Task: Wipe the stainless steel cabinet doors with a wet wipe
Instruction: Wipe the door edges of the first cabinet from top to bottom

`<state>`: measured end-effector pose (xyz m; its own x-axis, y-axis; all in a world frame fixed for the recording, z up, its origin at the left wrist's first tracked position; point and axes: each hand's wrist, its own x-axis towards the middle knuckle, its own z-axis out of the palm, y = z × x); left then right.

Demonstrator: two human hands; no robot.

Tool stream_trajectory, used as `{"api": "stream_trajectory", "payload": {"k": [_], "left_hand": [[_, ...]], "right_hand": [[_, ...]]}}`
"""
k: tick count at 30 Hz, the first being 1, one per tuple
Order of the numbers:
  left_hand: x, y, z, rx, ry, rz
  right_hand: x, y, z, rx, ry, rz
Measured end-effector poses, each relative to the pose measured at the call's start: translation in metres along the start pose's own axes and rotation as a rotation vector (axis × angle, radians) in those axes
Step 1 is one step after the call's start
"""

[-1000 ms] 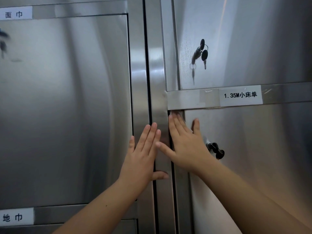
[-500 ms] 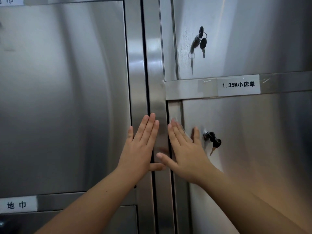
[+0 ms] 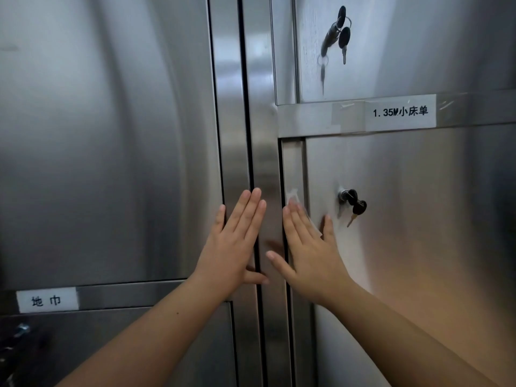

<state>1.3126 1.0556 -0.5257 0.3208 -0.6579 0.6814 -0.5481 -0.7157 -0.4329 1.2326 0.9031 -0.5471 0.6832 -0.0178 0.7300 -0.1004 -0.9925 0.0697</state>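
Note:
Stainless steel cabinet doors fill the view. My left hand (image 3: pixel 237 241) lies flat with straight fingers on the right edge of the large left door (image 3: pixel 111 135). My right hand (image 3: pixel 307 252) presses flat on the left edge of the lower right door (image 3: pixel 418 219). A thin white wet wipe (image 3: pixel 294 197) lies under its fingers, with only its top edge and a bit between the fingers showing. Most of the wipe is hidden under the palm.
A lock with black keys (image 3: pixel 353 202) sticks out of the lower right door just right of my right hand. Another key set (image 3: pixel 339 32) hangs on the upper right door. White labels (image 3: pixel 400 111) (image 3: pixel 46 300) are taped on the horizontal rails.
My right hand has slid down the door's left edge with the wipe, from just under the labelled rail to lock height. The left hand went down alongside it.

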Motion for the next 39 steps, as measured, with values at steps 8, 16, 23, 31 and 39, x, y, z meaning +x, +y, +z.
{"api": "stream_trajectory", "payload": {"k": [8, 16, 23, 31, 39], "left_hand": [[-0.01, 0.008, 0.005, -0.044, -0.038, -0.015], [-0.011, 0.009, 0.003, -0.029, -0.068, -0.025], [-0.011, 0.009, -0.002, 0.008, -0.123, -0.023], [-0.011, 0.015, -0.002, 0.023, -0.131, -0.051], [-0.031, 0.026, 0.009, 0.005, -0.15, -0.046]], "right_hand": [[0.02, 0.003, -0.012, -0.06, 0.052, -0.012], [-0.022, -0.006, 0.021, -0.03, 0.001, 0.018], [-0.021, -0.004, 0.021, -0.068, 0.001, 0.009], [-0.027, -0.009, 0.031, 0.023, 0.024, 0.029], [-0.046, -0.011, 0.043, 0.011, -0.008, 0.039]]}}
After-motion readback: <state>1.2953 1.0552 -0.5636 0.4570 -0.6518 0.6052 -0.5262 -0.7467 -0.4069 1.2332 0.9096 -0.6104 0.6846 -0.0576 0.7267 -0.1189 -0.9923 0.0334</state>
